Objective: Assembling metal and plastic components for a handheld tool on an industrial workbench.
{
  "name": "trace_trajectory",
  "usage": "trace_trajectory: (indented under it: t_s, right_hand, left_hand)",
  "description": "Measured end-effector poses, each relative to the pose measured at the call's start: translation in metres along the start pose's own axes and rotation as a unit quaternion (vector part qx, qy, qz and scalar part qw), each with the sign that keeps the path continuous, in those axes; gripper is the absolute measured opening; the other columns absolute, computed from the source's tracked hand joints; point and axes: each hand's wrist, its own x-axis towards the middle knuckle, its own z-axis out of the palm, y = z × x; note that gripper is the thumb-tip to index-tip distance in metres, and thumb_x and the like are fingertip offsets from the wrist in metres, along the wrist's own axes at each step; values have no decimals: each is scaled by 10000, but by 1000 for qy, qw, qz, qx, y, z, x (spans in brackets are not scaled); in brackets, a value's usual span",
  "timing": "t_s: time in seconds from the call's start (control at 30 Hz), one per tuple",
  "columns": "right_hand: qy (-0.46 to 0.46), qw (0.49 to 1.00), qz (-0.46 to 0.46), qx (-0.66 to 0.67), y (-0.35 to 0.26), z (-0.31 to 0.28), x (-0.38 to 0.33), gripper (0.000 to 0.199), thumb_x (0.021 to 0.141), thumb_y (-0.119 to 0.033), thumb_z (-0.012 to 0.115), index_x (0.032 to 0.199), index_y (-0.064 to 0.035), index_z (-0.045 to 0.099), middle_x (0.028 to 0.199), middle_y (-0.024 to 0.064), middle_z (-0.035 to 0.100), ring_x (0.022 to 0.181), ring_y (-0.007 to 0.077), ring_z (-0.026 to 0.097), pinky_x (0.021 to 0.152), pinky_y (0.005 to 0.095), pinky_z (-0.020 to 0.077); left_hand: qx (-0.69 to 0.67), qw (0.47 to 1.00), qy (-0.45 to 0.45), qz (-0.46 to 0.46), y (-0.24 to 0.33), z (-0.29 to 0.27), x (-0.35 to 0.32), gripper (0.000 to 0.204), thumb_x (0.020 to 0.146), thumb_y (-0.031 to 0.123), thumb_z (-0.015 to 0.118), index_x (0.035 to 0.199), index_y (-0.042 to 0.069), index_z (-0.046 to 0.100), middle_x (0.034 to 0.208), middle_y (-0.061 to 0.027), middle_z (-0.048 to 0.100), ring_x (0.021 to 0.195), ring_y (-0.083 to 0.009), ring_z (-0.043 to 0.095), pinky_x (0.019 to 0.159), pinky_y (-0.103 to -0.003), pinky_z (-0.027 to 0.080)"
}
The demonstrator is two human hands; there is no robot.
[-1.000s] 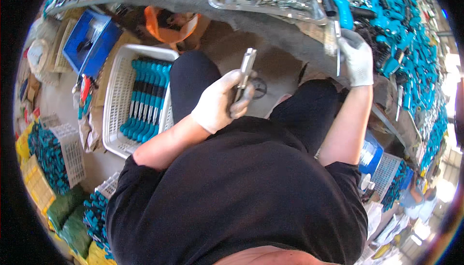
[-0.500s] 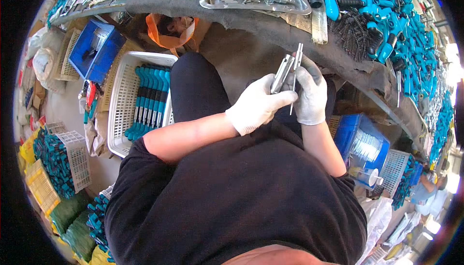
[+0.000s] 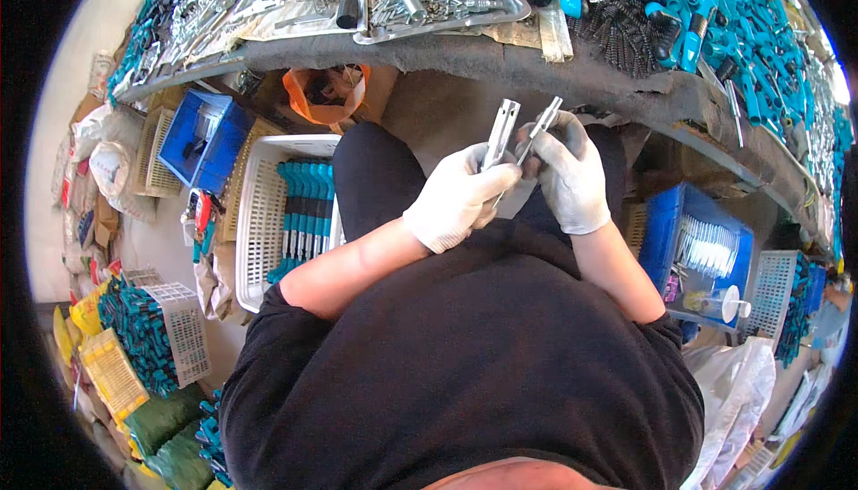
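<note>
Both of my hands wear white gloves and are held close together in front of my torso. My left hand (image 3: 458, 200) is closed around a shiny metal tube (image 3: 503, 128) with small holes near its upper end, tilted slightly right. Beside it, my right hand (image 3: 568, 177) pinches a slimmer metal rod (image 3: 545, 115) between thumb and fingers. The rod slants down toward the left hand, and its lower part is partly hidden by the gloves. Whether the two metal pieces touch cannot be made out.
Ahead, the bench (image 3: 429, 57) carries a metal tray (image 3: 518, 13) of small parts, black springs (image 3: 626, 39) and turquoise handles (image 3: 697, 25). A white basket (image 3: 259, 249) of turquoise tools stands left, with a blue bin (image 3: 201, 164) beyond. Another blue bin (image 3: 661, 240) holds metal parts on the right.
The view has shifted, so the bench sits higher and the baskets lie further right. The tube stands more upright, and the rod now leans more to the right.
</note>
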Motion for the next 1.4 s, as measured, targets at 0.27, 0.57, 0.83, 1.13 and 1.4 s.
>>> trace_trajectory:
  t_s: [0.27, 0.57, 0.83, 1.13, 1.4]
  right_hand:
    - [-34, 999, 22, 30, -9, -13, -28, 285, 935, -107, 570, 1183, 4, 484, 1047, 185, 648, 871, 196, 657, 681, 279, 540]
    - [-45, 995, -30, -82, -11, -10, -55, 368, 877, -55, 632, 1205, 18, 481, 1057, 173, 648, 947, 197, 651, 757, 279, 553]
    - [-75, 963, -79, -244, -23, -21, -74, 236, 821, -32, 673, 1004, -31, 524, 976, 116, 649, 840, 151, 625, 748, 272, 518]
    - [-216, 724, -228, -615, -44, -30, -96, 162, 827, -95, 605, 985, -102, 640, 901, 124, 566, 815, 327, 595, 735, 384, 504]
    - [-87, 706, -318, -628, -118, -58, -109, 181, 778, 27, 630, 931, -64, 666, 910, 127, 588, 841, 299, 602, 744, 358, 492]
  left_hand:
    - [-26, 999, 2, 26, -12, 2, -16, 124, 909, 148, 551, 907, 48, 478, 612, 39, 378, 416, -44, 307, 377, -208, 253]
    - [3, 1000, 10, 28, -23, 7, -33, 125, 913, 148, 550, 926, 44, 483, 613, 39, 381, 428, -42, 319, 382, -206, 254]
    - [134, 989, 17, 56, -24, 16, -49, 111, 880, 129, 579, 903, 32, 531, 582, 57, 407, 441, -34, 351, 401, -204, 262]
    - [441, 888, 4, 132, -22, 21, -50, 194, 863, 209, 578, 941, 32, 602, 705, 36, 500, 622, -31, 432, 548, -203, 348]
    - [297, 950, -40, 92, -23, 25, -55, 257, 930, 247, 516, 1041, 26, 586, 755, 35, 531, 608, -37, 408, 539, -200, 334]
